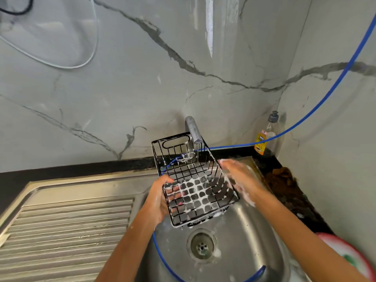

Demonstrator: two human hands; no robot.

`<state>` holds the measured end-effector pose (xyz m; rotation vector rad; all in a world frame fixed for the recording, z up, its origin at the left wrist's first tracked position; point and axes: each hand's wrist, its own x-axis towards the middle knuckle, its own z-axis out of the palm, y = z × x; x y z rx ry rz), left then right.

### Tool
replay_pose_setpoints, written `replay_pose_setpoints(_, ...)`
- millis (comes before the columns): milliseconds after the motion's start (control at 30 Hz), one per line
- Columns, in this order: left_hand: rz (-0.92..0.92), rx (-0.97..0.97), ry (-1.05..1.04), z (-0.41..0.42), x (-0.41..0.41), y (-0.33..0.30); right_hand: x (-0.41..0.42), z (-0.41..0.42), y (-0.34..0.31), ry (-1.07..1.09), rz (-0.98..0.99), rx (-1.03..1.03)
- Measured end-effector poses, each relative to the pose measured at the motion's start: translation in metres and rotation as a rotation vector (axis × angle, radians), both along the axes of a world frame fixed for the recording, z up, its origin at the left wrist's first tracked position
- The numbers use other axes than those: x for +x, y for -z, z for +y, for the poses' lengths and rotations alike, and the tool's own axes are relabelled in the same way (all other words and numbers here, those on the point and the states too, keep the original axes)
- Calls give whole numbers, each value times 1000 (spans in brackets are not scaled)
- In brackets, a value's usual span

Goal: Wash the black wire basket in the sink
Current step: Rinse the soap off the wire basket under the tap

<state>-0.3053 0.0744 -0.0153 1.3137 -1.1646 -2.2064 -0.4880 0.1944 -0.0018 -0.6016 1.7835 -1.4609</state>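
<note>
A soapy black wire basket (pixel 193 180) tilts above the steel sink (pixel 244 231), its handle end raised under running tap water.

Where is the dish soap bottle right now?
In the head view, the dish soap bottle stands upright in the back right corner of the dark counter, against the marble wall, right of the faucet.

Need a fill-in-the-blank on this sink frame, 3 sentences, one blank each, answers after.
1. The black wire basket is held tilted under the ____, which runs water onto it.
2. White ____ coats the basket's mesh and the right hand.
3. The left hand grips the basket's left side above the sink's round ____.

Missing words: faucet; foam; drain
</note>
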Motion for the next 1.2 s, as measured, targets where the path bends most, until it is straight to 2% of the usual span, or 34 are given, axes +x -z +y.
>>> replay_pose_setpoints(100,-15,-64,-108,-2,6,3,4,-26,-10,202,177,-117)
replay_pose_setpoints(200,4,-101,-142,-3,9,10,17,-46,-12,-10,218,-86)
replay_pose_setpoints(300,5,-99,-157,-3,10,18,32,-69,-6,-234,-65,-101)
replay_pose_setpoints(467,-2,-77,-186,1,9,30,29,-110,4,-180,-448,-216)
replay_pose_setpoints(533,-17,-72,-183,0,10,36,23,-124,5,-185,-549,-255)
replay_pose_setpoints(633,-11,-61,-185,0,10,38,15,-138,5,-260,-594,-272)
replay_pose_setpoints(767,20,-37,-193,-4,7,50,7,-151,7,-418,-533,-178)
replay_pose_setpoints(967,51,-28,-201,-3,4,57,-13,-146,-1,-793,-126,223)
replay_pose_setpoints(1067,56,-33,-201,0,1,58,-13,-142,-5,-826,8,304)
replay_pose_setpoints(1200,45,-26,-197,3,3,59,-14,-140,-4,-856,79,308)
